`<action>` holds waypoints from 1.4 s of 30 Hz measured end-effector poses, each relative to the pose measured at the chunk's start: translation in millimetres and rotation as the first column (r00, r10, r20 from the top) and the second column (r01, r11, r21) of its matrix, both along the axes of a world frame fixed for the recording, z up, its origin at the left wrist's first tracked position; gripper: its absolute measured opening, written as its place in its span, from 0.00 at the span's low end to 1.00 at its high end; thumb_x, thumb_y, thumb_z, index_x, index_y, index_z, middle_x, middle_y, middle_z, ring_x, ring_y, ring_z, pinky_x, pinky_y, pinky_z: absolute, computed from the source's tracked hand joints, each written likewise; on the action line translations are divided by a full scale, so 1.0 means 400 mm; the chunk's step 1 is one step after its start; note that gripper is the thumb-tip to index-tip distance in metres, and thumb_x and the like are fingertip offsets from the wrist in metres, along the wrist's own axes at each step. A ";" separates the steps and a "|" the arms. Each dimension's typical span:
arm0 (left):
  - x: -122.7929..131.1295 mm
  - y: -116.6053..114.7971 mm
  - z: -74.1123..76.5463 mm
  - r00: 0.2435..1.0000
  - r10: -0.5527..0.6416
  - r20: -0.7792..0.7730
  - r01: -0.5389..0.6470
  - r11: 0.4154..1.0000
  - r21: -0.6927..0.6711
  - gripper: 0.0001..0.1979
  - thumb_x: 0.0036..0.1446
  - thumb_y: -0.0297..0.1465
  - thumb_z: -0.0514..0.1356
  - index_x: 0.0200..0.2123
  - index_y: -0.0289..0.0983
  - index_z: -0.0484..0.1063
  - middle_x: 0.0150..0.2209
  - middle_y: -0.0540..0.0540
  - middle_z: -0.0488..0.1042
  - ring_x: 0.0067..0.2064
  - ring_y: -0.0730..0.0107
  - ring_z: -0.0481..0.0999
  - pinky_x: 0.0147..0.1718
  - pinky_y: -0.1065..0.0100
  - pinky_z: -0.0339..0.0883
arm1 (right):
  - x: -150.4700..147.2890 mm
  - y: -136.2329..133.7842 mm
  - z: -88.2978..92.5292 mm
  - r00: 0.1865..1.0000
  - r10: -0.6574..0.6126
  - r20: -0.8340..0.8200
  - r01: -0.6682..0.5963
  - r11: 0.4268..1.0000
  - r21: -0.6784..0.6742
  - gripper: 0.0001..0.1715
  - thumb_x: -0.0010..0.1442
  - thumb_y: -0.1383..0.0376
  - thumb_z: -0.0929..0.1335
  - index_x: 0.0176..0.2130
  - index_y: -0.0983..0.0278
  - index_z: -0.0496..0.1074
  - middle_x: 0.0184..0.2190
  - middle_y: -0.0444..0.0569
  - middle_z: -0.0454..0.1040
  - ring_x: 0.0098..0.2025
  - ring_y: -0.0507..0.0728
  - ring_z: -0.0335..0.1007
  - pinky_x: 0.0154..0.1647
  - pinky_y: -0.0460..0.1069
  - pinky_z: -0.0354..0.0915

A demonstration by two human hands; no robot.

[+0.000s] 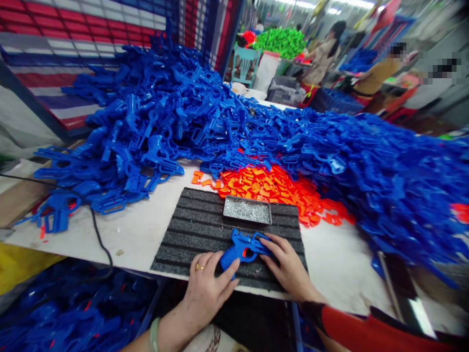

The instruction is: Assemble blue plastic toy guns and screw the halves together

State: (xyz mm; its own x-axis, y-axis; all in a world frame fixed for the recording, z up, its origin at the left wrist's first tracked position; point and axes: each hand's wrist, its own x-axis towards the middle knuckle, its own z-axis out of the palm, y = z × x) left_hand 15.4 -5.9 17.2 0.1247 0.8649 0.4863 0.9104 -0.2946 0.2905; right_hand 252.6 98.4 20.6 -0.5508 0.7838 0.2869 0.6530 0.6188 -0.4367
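A blue plastic toy pistol (pixel 242 247) lies on a dark ribbed mat (pixel 190 230) at the near edge of the white table (pixel 128 230). My left hand (pixel 207 288), with a ring on one finger, rests on the mat and pinches the pistol's grip between thumb and fingers. My right hand (pixel 287 266) holds the barrel end with its fingertips closed on it. Just beyond the pistol sits a small metal tray of screws (pixel 247 209).
A heap of orange plastic pieces (pixel 278 188) lies behind the tray. Huge piles of blue pistol shells (pixel 205 117) cover the table's back and right. A black cable (pixel 98 239) runs over the left edge. More blue parts (pixel 73 313) lie below. Other people sit at the far right.
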 end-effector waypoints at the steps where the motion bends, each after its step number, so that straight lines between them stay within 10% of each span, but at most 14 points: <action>1: 0.000 0.000 0.001 1.000 0.002 0.006 -0.002 1.000 0.000 0.16 0.62 0.36 0.57 0.53 0.49 0.73 0.48 0.41 0.71 0.49 0.55 0.68 0.50 0.51 0.61 | 0.000 0.000 0.001 1.000 0.000 0.006 0.000 1.000 -0.003 0.21 0.64 0.62 0.66 0.56 0.56 0.68 0.54 0.54 0.70 0.54 0.62 0.70 0.53 0.60 0.71; 32: 0.014 0.005 0.014 0.997 0.025 -0.069 -0.027 1.000 -0.016 0.15 0.63 0.36 0.56 0.52 0.50 0.73 0.46 0.41 0.71 0.48 0.57 0.69 0.54 0.48 0.58 | 0.001 0.007 0.009 0.999 0.019 0.040 -0.017 0.999 -0.039 0.20 0.63 0.64 0.66 0.55 0.59 0.68 0.53 0.56 0.70 0.54 0.61 0.69 0.53 0.60 0.71; 42: 0.012 0.002 0.003 1.000 0.021 -0.008 -0.022 0.998 -0.065 0.18 0.62 0.42 0.57 0.54 0.51 0.72 0.47 0.41 0.72 0.49 0.55 0.69 0.55 0.47 0.56 | -0.002 0.006 0.009 0.968 -0.212 -0.138 0.147 0.917 -0.372 0.24 0.63 0.56 0.66 0.56 0.59 0.63 0.51 0.54 0.70 0.52 0.61 0.69 0.54 0.60 0.68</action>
